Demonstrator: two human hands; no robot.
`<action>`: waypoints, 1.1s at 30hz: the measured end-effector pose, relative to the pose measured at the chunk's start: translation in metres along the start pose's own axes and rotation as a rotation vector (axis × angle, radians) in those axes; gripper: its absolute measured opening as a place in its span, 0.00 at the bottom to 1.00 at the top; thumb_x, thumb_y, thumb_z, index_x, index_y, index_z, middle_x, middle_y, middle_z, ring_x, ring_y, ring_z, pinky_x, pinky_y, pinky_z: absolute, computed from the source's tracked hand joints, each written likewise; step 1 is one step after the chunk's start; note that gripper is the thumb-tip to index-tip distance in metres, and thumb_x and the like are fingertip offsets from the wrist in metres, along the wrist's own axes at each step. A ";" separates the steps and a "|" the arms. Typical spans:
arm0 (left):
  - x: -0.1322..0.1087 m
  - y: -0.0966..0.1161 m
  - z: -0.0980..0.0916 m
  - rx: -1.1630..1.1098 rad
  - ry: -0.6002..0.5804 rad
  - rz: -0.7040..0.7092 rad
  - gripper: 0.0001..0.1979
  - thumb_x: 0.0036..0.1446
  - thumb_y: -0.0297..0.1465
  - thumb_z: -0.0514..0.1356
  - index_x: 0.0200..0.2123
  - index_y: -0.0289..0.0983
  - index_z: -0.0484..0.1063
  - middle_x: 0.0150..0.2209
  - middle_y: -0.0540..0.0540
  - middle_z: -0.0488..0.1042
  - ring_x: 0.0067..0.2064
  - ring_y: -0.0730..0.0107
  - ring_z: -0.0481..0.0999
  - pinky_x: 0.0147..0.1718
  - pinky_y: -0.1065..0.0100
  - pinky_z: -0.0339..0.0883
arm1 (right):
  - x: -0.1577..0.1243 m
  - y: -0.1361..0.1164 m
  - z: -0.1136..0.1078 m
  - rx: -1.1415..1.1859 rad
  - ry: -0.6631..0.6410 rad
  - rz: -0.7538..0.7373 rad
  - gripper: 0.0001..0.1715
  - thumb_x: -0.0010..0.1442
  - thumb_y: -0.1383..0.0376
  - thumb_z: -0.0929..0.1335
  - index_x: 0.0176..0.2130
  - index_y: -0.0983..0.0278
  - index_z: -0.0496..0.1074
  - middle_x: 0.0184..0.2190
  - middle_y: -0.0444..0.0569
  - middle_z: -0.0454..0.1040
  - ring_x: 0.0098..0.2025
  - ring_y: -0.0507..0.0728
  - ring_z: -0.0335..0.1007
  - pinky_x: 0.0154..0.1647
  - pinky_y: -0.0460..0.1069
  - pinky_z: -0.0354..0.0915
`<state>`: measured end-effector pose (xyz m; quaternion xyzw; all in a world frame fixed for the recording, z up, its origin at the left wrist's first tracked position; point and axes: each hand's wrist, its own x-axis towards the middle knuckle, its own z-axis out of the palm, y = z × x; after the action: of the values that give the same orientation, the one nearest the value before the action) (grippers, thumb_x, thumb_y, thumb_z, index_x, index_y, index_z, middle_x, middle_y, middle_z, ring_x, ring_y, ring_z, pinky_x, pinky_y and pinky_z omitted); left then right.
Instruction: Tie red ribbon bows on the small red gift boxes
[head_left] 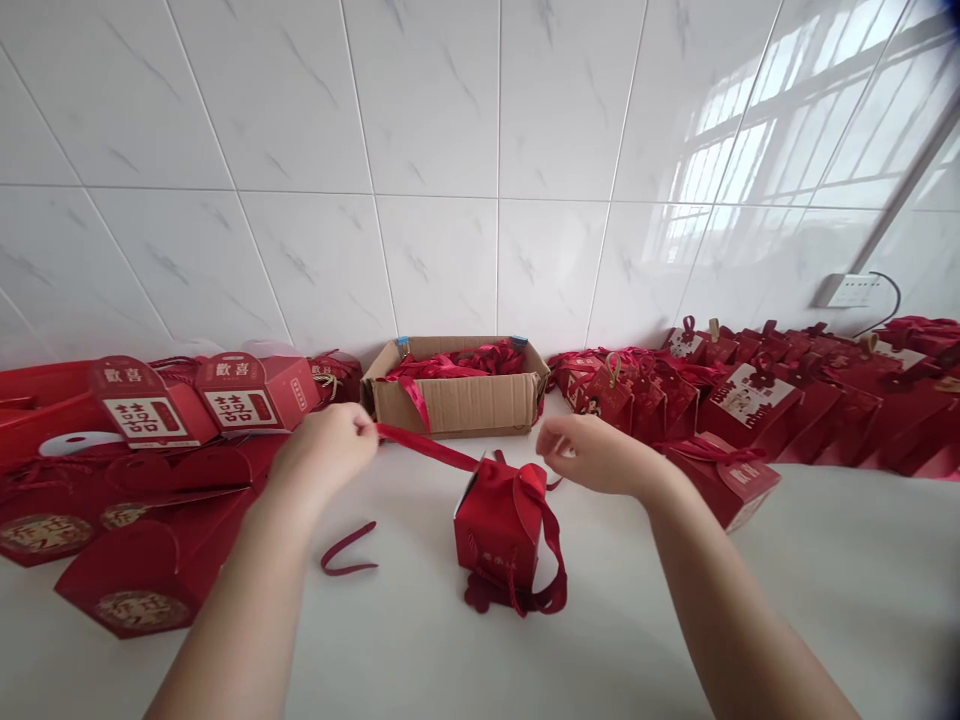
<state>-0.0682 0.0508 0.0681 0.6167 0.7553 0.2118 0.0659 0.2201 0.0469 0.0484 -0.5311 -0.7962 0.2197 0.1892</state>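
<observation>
A small red gift box point(496, 530) stands on the white table in front of me, with ribbon loops over its top and down its right side. My left hand point(337, 445) is closed in a pinch on the end of a red ribbon point(427, 446), which stretches up and left from the box top. Above and right of the box, my right hand point(592, 452) hovers with loosely curled fingers, slightly apart, and nothing visible between them. At the foot of the box lies a dark red flower-shaped tag point(477, 594), partly covered by ribbon.
A cardboard box point(457, 405) of red ribbons stands against the tiled wall. A loose ribbon piece point(345, 560) lies left of the gift box. Red boxes point(154, 412) are stacked at left, with several more point(795, 400) in rows at right. A ribbon-tied box point(724, 480) sits by my right forearm.
</observation>
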 end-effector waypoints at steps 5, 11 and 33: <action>0.011 -0.014 -0.004 0.232 0.102 -0.053 0.17 0.48 0.35 0.54 0.42 0.37 0.68 0.49 0.32 0.70 0.50 0.39 0.69 0.40 0.50 0.66 | -0.004 0.001 -0.006 -0.143 -0.400 0.003 0.16 0.47 0.55 0.71 0.32 0.63 0.75 0.35 0.50 0.77 0.34 0.57 0.72 0.30 0.48 0.63; -0.006 0.018 0.029 -0.226 -0.446 0.380 0.19 0.53 0.41 0.52 0.48 0.46 0.66 0.51 0.46 0.70 0.50 0.59 0.70 0.44 0.64 0.65 | 0.011 0.002 0.011 -0.135 -0.346 -0.072 0.07 0.49 0.61 0.69 0.26 0.63 0.74 0.29 0.47 0.75 0.30 0.55 0.69 0.28 0.47 0.59; -0.002 0.003 0.017 -0.168 -0.501 0.276 0.16 0.51 0.44 0.52 0.21 0.39 0.59 0.24 0.50 0.62 0.26 0.69 0.61 0.24 0.70 0.50 | 0.005 0.022 -0.007 -0.085 -0.313 0.052 0.10 0.45 0.69 0.65 0.31 0.62 0.73 0.28 0.46 0.74 0.27 0.53 0.66 0.24 0.46 0.57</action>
<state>-0.0589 0.0535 0.0538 0.7392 0.6041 0.1218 0.2718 0.2385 0.0604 0.0422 -0.5185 -0.8104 0.2705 0.0344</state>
